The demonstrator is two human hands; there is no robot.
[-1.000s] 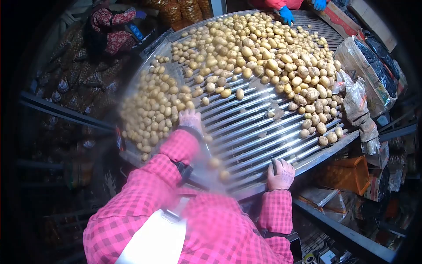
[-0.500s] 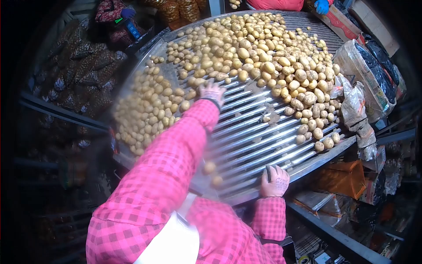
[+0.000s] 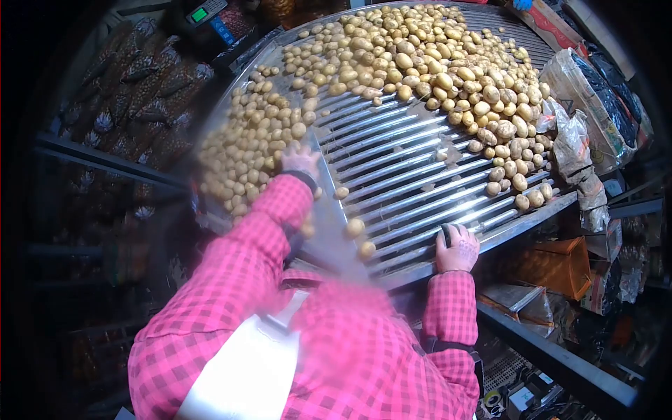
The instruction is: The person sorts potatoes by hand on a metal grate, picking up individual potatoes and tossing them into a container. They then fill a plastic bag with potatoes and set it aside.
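My left hand (image 3: 301, 161), in a pale glove, reaches to the right side of the potato heap (image 3: 252, 143) on the flat metal panel at left. Its fingers look stretched out against the potatoes, though slightly blurred. My right hand (image 3: 458, 248), gloved too, is at the near rim of the slatted metal table (image 3: 402, 171), fingers bent over the edge. A large pile of potatoes (image 3: 448, 70) covers the far and right parts of the slats. Two loose potatoes (image 3: 355, 228) lie near the front edge, between my hands, and another (image 3: 341, 192) sits by the panel's border.
Filled mesh sacks (image 3: 154, 77) are stacked at left. A scale with a green display (image 3: 201, 14) stands at the back left. At right are a large plastic-lined bag (image 3: 595, 105), crumpled plastic (image 3: 577, 157) and an orange bag (image 3: 556, 273). Another person's blue glove (image 3: 521, 4) shows at the top.
My left hand has moved from the slats near the far pile back toward me and onto the left panel. More potatoes are now on that panel. My right hand stays at the rim; the view has shifted.
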